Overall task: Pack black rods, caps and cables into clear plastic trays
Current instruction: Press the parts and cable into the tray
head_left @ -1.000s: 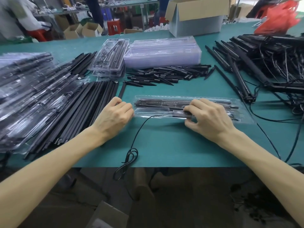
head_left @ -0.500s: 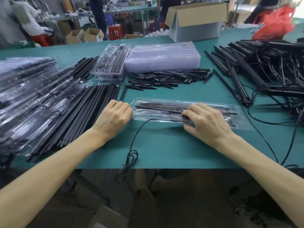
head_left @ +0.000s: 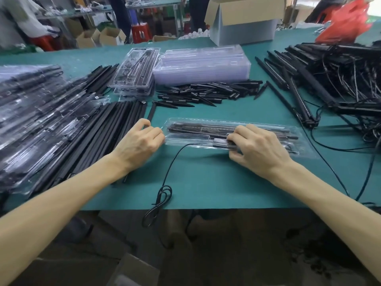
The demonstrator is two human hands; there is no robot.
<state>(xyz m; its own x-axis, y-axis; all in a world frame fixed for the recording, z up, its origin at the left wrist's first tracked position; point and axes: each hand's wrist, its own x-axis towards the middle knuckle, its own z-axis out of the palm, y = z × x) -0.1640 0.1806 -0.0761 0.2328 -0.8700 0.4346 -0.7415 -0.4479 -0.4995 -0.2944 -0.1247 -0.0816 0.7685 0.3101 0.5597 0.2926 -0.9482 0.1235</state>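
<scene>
Clear tray of rods, right hand pinching cable inside, left hand curled against its end, grip unclear

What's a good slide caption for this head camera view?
Right hand pinches a thin black cable into a long clear plastic tray of black rods; left hand touches the tray's end.

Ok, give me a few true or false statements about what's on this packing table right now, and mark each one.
1. The right hand holds the tray nearest the person. True.
2. The cable lies wholly inside that tray. False: it trails out and hangs over the table edge.
3. A cardboard box stands at the table's far side. True.
4. The loose caps lie nearer the person than that tray. False: they lie beyond it, before the stack of empty trays.
</scene>
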